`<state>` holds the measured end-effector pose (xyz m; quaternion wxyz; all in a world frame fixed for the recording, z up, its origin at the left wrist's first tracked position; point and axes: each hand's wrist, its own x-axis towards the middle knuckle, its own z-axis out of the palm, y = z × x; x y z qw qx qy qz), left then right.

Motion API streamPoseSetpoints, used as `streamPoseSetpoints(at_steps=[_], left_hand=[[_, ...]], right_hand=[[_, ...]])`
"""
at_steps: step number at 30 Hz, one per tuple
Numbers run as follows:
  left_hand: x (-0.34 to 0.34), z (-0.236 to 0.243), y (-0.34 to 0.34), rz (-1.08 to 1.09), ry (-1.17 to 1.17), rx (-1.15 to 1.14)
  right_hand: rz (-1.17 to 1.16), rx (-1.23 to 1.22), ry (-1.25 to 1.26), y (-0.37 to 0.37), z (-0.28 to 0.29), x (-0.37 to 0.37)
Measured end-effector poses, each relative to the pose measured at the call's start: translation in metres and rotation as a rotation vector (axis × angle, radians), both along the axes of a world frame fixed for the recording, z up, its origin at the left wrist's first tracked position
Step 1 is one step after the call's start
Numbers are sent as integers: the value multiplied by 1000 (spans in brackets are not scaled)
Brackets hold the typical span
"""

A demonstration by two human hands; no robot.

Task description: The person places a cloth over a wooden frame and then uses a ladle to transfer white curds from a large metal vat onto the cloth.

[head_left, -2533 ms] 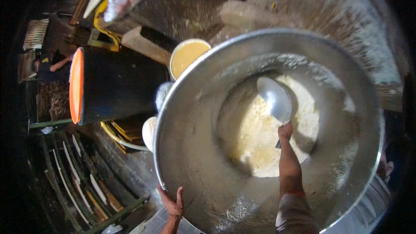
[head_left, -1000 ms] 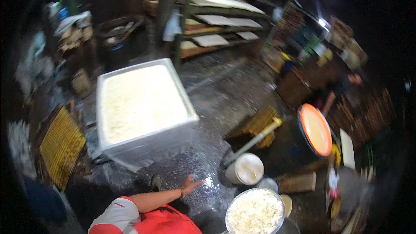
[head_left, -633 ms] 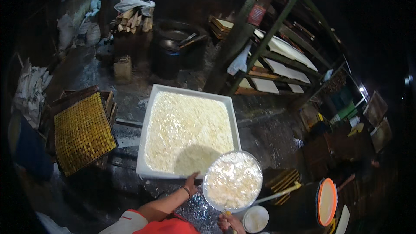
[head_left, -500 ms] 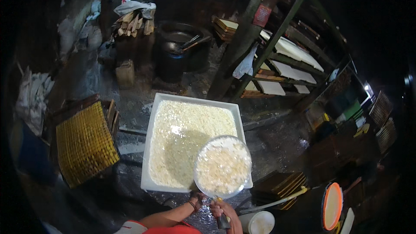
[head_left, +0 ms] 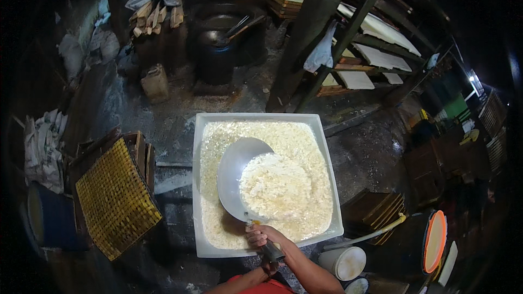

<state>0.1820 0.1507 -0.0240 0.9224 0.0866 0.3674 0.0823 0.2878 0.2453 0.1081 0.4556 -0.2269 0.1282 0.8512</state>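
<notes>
A large metal ladle is tilted over the big white square tub, its bowl leaning right. Pale lumpy curds spread from the bowl's right side onto the curds in the tub. My right hand is closed round the ladle's dark handle, at the tub's front edge. Close below the handle's end is my left hand, in shadow and partly covered. Its fingers are hidden, so whether it touches the handle does not show.
A yellow woven mat leans over wooden frames at left. To the right stand a white bucket, stacked wooden boards and an orange-rimmed round container. Behind are a dark stove pot, firewood and a rack with white slabs.
The full ladle has moved from the tub's front right corner inward over the middle and tipped right, spilling its curds. Both hands have shifted, the right one reaching further over the front edge.
</notes>
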Motion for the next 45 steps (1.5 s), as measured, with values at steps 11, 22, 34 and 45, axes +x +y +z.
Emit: streamPoseSetpoints(at_steps=[11,22,34,45], left_hand=[[12,13,5,-134,-25,159],[25,19,-21,-225,169,441],[42,44,-615,-1680,-662,1457],[32,-18,-745,-1532,-734,2012]], right_hand=[[136,446,-215,-41,89,-64],[-704,-101,-1328,-541,45,-104],[-1904,-1823,-209,-937,-261,-387],[-816,-2470,-288,-1089,-591,-480]])
